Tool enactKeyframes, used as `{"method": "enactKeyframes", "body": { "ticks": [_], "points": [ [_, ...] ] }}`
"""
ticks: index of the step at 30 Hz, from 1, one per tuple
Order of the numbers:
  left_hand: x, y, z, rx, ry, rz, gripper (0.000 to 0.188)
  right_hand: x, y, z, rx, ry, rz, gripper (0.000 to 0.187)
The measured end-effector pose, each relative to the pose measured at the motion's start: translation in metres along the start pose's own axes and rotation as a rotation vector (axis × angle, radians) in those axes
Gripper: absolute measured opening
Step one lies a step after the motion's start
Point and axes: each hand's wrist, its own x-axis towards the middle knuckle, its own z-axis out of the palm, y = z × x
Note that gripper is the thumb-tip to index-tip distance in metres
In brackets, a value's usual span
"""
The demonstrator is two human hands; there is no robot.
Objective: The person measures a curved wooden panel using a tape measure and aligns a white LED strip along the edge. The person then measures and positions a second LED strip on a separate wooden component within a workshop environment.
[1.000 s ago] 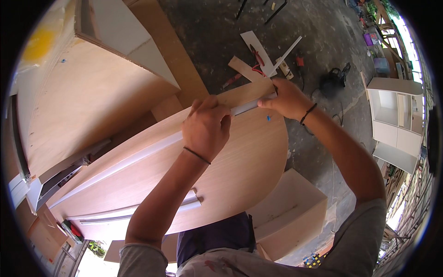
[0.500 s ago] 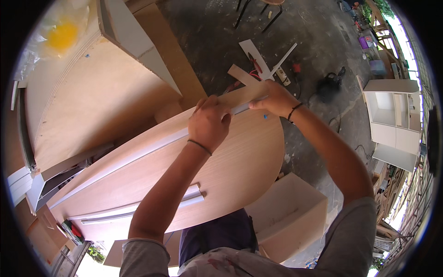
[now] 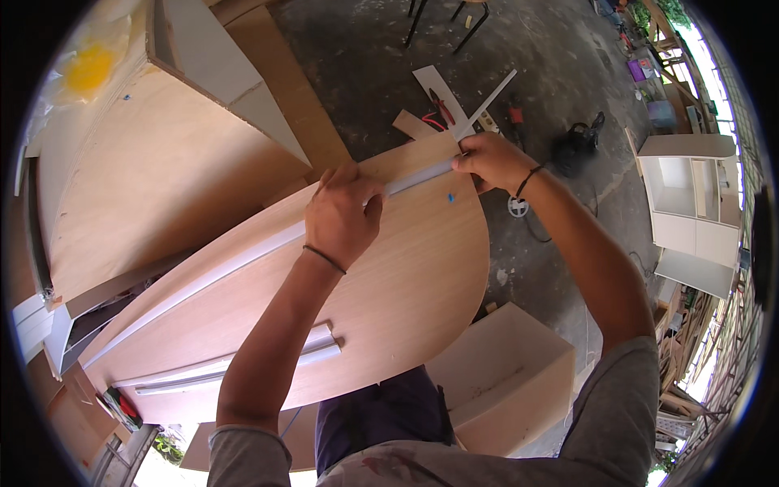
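A long pale strip [image 3: 418, 176] lies lengthwise across a wood-grain panel [image 3: 414, 268] with a rounded right end. My left hand [image 3: 345, 213] is closed over the strip, its fingers curled along the far side and the thumb nearer me. Farther right, my right hand [image 3: 497, 162] pinches the strip's end at the panel's edge; some of its fingers are hidden underneath. Between both hands a stretch of strip shows. Nearer me on the panel rest a few shorter pale and grey strips [image 3: 320, 353], and a small blue mark [image 3: 451, 197] sits near its right end.
Beyond the panel, red-handled pliers [image 3: 441, 107] and white offcuts [image 3: 489, 101] lie on the dark concrete floor [image 3: 357, 73]. A large wooden box [image 3: 162, 170] stands at the left. An open box [image 3: 511, 377] is beside my legs, and a white cabinet [image 3: 682, 227] stands far right.
My right hand has slid outward along the strip to the panel's edge. My left hand has shifted slightly left, leaving more strip exposed between them. The whole view has shifted a little.
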Motion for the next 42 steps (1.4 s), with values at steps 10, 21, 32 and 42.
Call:
{"method": "enactKeyframes", "body": {
  "ticks": [10,21,32,42],
  "points": [
    [-0.034,-0.031,-0.054,0.087,-0.045,0.078,0.016,-0.005,0.022,0.016,-0.257,0.231,-0.290,0.040],
    [-0.046,-0.049,-0.058,0.223,-0.037,0.313,0.023,-0.014,-0.024,0.085,-0.773,0.238,-1.012,0.025],
    [-0.043,-0.047,-0.058,0.332,-0.075,0.343,0.022,-0.010,-0.028,0.102,-0.922,0.239,-1.160,0.009],
    [-0.035,-0.041,-0.059,0.139,-0.021,0.171,0.008,-0.001,-0.056,0.095,-0.694,0.158,-0.851,0.050]
  ]
}}
